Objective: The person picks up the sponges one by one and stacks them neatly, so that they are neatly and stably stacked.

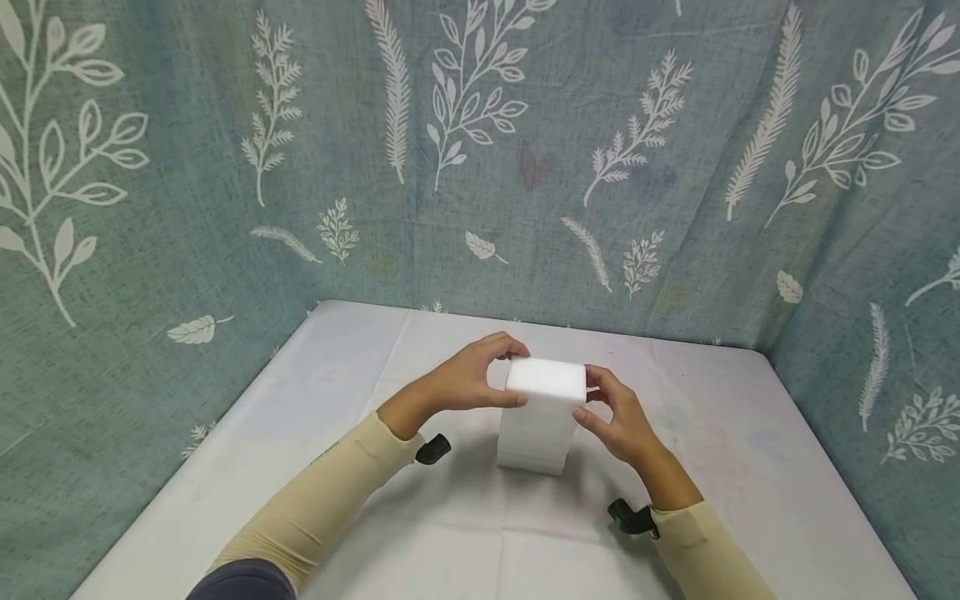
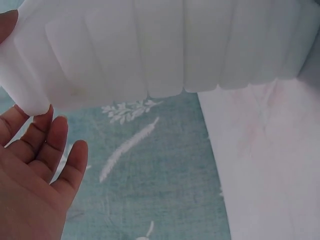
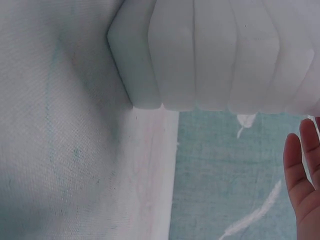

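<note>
A stack of white, rounded-edge foam blocks (image 1: 534,433) stands upright on the table. Between both hands is the top block (image 1: 546,379). My left hand (image 1: 480,375) holds its left side, thumb at the front and fingers at the back; in the left wrist view fingertips of the left hand (image 2: 40,150) touch the end block's edge. On the right side, my right hand (image 1: 617,412) grips the corner with thumb in front and fingers behind. The right wrist view shows only some fingers of the right hand (image 3: 305,165) beside the stack; its thumb is hidden there.
A white cloth (image 1: 420,533) with faint creases covers the table. Blue-green curtains (image 1: 480,233) printed with white leaves hang behind and along both sides. Dark wrist camera mounts (image 1: 433,450) stick out from the sleeves close to the stack.
</note>
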`<state>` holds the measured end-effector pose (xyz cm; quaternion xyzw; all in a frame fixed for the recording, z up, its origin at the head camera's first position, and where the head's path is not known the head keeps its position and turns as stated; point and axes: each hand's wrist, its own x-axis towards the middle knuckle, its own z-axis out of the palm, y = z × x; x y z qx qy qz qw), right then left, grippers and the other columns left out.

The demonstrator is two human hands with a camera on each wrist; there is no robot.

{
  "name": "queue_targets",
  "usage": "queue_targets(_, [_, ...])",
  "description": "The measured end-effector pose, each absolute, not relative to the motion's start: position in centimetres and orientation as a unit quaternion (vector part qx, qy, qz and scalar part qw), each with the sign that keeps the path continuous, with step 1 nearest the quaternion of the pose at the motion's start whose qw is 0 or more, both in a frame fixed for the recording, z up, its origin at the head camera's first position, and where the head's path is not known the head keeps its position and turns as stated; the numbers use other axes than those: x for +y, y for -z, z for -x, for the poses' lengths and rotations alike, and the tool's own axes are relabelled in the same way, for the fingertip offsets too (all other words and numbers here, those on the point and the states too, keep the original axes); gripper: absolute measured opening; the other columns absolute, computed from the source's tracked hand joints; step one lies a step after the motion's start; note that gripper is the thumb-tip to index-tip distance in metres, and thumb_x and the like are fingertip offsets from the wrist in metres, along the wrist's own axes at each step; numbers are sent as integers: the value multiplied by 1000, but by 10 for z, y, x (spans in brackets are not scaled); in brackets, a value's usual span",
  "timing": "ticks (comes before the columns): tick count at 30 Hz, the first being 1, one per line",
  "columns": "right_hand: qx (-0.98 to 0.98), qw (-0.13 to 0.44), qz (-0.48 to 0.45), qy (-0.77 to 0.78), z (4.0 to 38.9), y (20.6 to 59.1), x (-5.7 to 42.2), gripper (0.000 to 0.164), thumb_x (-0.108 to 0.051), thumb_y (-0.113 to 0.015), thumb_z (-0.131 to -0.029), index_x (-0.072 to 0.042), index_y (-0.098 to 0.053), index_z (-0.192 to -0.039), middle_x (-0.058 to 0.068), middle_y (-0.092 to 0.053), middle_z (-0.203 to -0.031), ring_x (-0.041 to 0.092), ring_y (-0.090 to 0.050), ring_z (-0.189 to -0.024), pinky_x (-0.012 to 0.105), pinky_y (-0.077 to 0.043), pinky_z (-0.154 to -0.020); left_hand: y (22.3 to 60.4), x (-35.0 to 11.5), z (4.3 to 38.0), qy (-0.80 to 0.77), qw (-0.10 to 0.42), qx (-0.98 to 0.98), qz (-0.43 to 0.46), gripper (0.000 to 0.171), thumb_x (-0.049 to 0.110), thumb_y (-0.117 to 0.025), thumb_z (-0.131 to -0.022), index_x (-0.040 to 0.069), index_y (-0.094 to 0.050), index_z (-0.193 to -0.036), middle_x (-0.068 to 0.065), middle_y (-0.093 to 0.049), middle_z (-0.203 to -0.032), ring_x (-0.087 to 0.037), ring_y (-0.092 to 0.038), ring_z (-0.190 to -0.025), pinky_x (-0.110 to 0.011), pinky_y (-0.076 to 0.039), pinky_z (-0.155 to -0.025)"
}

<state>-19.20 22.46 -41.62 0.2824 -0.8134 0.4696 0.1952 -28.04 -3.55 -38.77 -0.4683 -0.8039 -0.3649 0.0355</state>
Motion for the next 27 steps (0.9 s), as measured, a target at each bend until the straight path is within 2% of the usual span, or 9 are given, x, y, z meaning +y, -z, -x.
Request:
queue_targets(14, [-818,188,-273,-471,191,419,225,47,-1,-64,-81,11,-51,-125,21,-61,-114,30,-58,-99,59,-50,-85,390,-35,277,369,29,-804,466,50,40,-80,-79,18,-57,-118,12,-55,-113,-8,-49,-106,-30,-43,-95])
queue_targets(22, [-819,187,-274,-469,191,420,225,46,-1,-64,-81,10,-52,-124,20,-61,-112,29,-58,-97,58,-51,-84,392,-36,278,375,21,-801,466,52,41,-80,-79,17,-57,-119,10,-55,-115,-9,-50,-108,-43,-45,-98])
queue_targets(27, [-816,187,-275,-473,191,420,225,46,-1,-64,-81,11,-52,-124,21,-61,-113,30,-58,-98,58,-50,-84,394,-36,279,375,25,-799,469,52,41,-80,-78,18,-57,-119,11,-55,-115,-8,-50,-108,-40,-44,-98])
